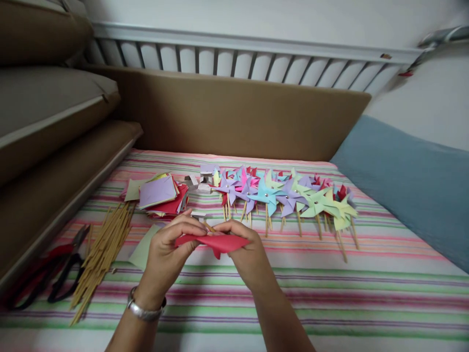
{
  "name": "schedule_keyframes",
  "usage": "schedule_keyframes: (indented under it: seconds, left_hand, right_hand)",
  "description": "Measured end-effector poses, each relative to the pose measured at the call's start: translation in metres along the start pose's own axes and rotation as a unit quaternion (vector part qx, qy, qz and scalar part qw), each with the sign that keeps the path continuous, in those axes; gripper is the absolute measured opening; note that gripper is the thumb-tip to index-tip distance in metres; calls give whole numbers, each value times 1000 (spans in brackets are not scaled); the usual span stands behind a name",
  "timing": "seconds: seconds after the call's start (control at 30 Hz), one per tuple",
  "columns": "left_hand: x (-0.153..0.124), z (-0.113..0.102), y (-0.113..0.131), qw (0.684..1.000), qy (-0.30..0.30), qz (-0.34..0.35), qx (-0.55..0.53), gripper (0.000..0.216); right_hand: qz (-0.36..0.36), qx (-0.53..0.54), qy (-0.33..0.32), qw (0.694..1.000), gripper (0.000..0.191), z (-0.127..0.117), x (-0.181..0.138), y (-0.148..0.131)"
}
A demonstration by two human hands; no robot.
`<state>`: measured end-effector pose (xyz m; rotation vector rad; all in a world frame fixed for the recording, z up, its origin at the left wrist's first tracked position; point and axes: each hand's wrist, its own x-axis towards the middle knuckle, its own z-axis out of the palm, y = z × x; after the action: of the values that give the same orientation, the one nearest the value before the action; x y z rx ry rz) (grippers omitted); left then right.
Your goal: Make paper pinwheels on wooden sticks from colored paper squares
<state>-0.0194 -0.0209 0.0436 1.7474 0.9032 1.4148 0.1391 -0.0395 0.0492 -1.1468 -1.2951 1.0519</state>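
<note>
A red paper pinwheel (216, 242) is held between my two hands above the striped cloth. My left hand (172, 242), with a silver bracelet on its wrist, pinches the paper's left side. On the other side my right hand (244, 244) is closed around its right part. A thin wooden stick (209, 226) shows between my fingers behind the paper; where it meets the paper is hidden. Beyond my hands, to the right, lie several finished paper pinwheels (266, 195) on sticks, in purple, blue, green, yellow and red.
Stacked coloured paper squares (157, 191) lie behind my left hand, beside small open boxes (205, 178). Loose wooden sticks (102, 254) and scissors (66, 269) are at the left. A pale green sheet (142, 249) lies nearby. Brown cushions (66, 146) rise on the left.
</note>
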Motion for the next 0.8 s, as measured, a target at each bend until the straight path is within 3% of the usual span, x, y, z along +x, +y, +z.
schedule_keyframes:
  seconds: [0.4, 0.8]
  left_hand:
    - [-3, -5, 2, 1000, 12, 12, 16, 6]
    - [-1, 1, 3, 999, -14, 25, 16, 5]
  right_hand:
    - [-44, -20, -12, 999, 13, 1, -1, 3]
    - [-11, -27, -15, 999, 8, 2, -1, 10]
